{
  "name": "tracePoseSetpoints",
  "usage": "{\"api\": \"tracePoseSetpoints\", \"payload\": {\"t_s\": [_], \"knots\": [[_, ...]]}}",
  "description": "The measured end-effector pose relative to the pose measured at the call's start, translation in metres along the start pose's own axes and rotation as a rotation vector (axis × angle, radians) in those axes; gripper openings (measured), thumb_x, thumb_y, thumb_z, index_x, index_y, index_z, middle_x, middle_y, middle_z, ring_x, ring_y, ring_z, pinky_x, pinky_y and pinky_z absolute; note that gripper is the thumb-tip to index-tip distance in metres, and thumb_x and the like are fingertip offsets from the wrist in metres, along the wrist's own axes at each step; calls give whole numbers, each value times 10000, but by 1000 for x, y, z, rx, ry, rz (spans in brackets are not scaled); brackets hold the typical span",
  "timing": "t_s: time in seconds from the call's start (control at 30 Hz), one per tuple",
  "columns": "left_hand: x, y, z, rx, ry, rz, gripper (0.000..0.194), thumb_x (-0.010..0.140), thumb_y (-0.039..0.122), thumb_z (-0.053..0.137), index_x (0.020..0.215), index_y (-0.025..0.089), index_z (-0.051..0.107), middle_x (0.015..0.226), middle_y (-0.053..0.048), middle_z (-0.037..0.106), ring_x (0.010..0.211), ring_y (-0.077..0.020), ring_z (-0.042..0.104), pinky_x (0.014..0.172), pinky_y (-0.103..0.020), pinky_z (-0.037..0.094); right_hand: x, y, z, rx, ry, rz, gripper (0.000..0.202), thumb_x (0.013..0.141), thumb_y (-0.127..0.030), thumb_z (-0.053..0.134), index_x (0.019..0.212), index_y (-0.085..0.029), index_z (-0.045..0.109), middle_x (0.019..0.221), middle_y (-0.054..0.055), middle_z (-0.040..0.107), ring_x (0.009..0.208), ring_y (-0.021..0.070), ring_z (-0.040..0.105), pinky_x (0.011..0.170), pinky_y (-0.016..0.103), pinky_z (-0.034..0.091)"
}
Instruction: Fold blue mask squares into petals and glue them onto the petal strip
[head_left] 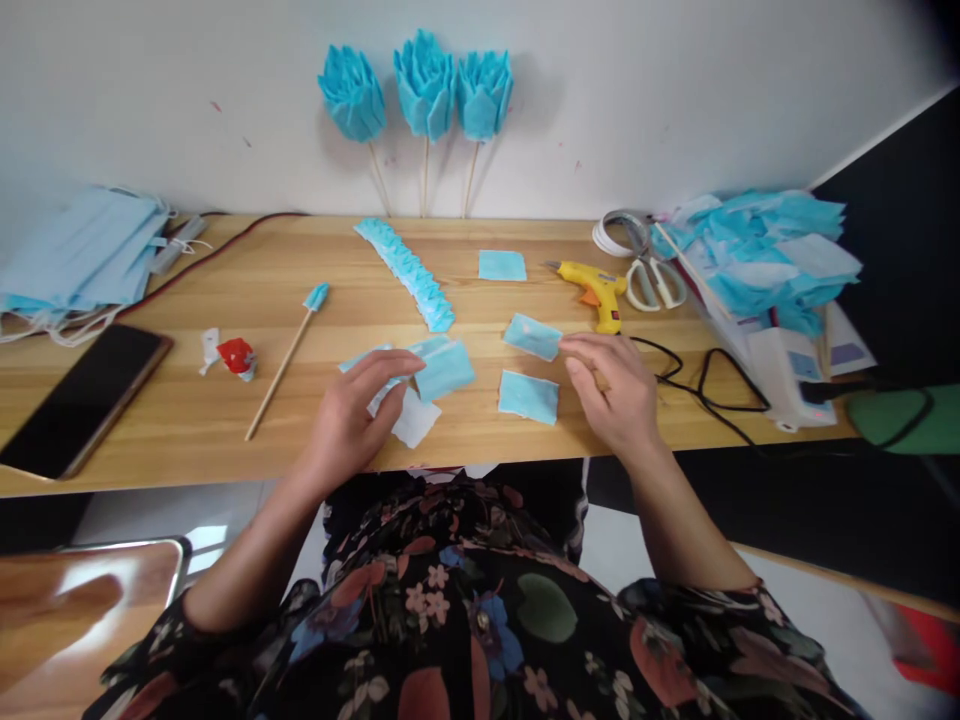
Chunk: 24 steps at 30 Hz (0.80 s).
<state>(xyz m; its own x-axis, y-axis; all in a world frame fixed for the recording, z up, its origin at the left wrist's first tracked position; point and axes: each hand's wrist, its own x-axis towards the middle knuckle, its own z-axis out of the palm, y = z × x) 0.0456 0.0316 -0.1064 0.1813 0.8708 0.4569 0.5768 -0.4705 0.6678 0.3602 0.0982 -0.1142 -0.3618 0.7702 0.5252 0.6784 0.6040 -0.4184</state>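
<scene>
My left hand (364, 405) is closed on a blue fabric piece (444, 368), pinched between thumb and fingers above other blue and white pieces (415, 420). My right hand (615, 390) touches the right corner of a small blue rectangle (532, 336) with its fingertips, thumb apart from the fingers. Just below lies another blue rectangle (529, 397), and a third (502, 265) is farther back. A pleated blue strip (409, 272) runs diagonally behind my left hand. To the left lies a wooden stick with a blue tip (316, 297).
Three blue flowers on sticks (425, 85) lean against the wall. A yellow glue gun (592, 285), scissors (655, 280) and white tape roll (609, 235) lie right, beside a blue fabric pile (772, 250). Left are a phone (82, 400), stacked masks (82, 250) and a red-wrapped item (238, 355).
</scene>
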Motion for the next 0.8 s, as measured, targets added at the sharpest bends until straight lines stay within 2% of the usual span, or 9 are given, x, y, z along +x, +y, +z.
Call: {"api": "tracePoseSetpoints", "payload": {"t_s": [0.07, 0.2, 0.37, 0.43, 0.57, 0.63, 0.7, 0.8], "knots": [[0, -2, 1, -7, -36, 11, 280, 963, 107, 479, 1155, 186, 668, 1156, -110, 719, 1125, -217, 680, 979, -410, 558, 9, -8, 3, 19, -39, -17, 246, 998, -278, 511, 1171, -272, 686, 1137, 89, 740, 1067, 283, 670, 953, 481, 504], [-1, -6, 4, 66, -57, 69, 282, 961, 89, 461, 1105, 178, 687, 1121, -102, 741, 1095, -204, 689, 1065, -465, 511, 33, -27, 14, 52, -215, -119, 282, 1005, -269, 486, 1228, -261, 659, 1139, 86, 732, 1073, 280, 643, 943, 465, 495], [-8, -9, 7, 169, -147, 148, 311, 936, 50, 440, 1072, 171, 691, 1099, -83, 762, 1053, -196, 710, 1133, -536, 436, 56, -39, 30, 35, -434, -248, 376, 921, -56, 450, 1141, -225, 704, 1096, 92, 722, 1042, 276, 595, 939, 459, 473], [-11, -9, 9, 181, -183, 146, 320, 927, 45, 434, 1063, 169, 696, 1105, -85, 763, 1051, -203, 713, 1140, -555, 419, 59, -40, 36, 15, -476, -287, 401, 888, -12, 450, 1090, -219, 727, 1080, 94, 714, 1018, 276, 575, 911, 454, 468], [-14, -8, 4, 116, -225, 129, 326, 928, 58, 441, 1063, 188, 708, 1115, -79, 763, 1066, -206, 710, 1169, -552, 381, 56, -37, 47, -43, -501, -339, 363, 919, -31, 456, 1017, -206, 758, 1031, 101, 702, 941, 263, 547, 810, 409, 442], [-12, -8, -6, 24, -175, 103, 306, 933, 75, 461, 1049, 200, 715, 1095, -75, 765, 1067, -202, 708, 1134, -497, 433, 53, -35, 50, -82, -497, -344, 369, 917, -23, 461, 1013, -213, 763, 1022, 96, 699, 925, 256, 539, 794, 393, 425], [-7, -7, -18, -60, -62, 37, 279, 927, 87, 487, 1018, 203, 723, 1053, -78, 763, 1046, -202, 706, 1020, -414, 518, 50, -32, 51, -114, -483, -341, 379, 907, -11, 462, 1009, -220, 762, 1030, 92, 697, 918, 250, 532, 803, 388, 417], [4, -5, -30, -55, 27, -33, 252, 908, 93, 513, 979, 191, 735, 1011, -87, 751, 974, -202, 704, 873, -348, 552, 48, -29, 50, -134, -479, -331, 397, 899, -2, 451, 1009, -228, 758, 1046, 90, 696, 922, 251, 532, 822, 396, 417]]}}
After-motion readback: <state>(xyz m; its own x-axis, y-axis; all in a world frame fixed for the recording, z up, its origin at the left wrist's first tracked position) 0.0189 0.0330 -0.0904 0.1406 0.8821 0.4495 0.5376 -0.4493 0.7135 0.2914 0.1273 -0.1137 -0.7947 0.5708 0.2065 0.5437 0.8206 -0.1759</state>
